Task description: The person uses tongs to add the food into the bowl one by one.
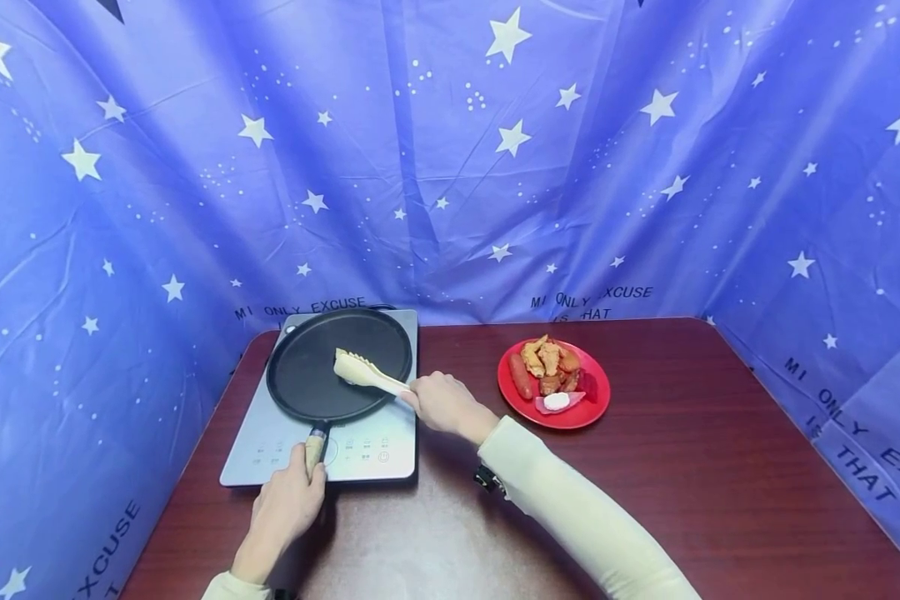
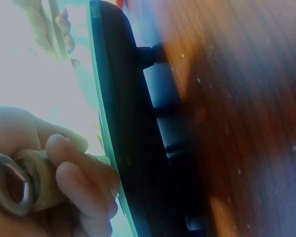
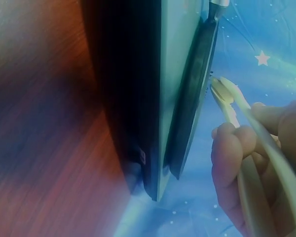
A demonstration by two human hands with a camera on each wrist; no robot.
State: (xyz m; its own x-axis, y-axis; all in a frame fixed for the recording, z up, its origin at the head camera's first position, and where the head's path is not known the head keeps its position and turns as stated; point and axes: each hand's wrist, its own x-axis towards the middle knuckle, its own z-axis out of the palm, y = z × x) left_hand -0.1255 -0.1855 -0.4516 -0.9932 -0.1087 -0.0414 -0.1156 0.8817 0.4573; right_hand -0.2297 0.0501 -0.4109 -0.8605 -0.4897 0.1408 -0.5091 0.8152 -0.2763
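My left hand grips the handle of a flat black frying pan. In the left wrist view, fingers curl round the handle's end, which has a metal ring. The pan sits on a silver induction cooktop. My right hand holds pale cream tongs, their tips over the middle of the pan. In the right wrist view, the arms of the tongs lie between thumb and fingers, tips close together at the pan's edge. Whether anything is between the tips I cannot tell.
Right of the cooktop, a red plate bears a sausage, fried pieces, brown chunks and a pink-and-white piece. The dark red wooden table is bordered by a blue star-patterned curtain at back and sides.
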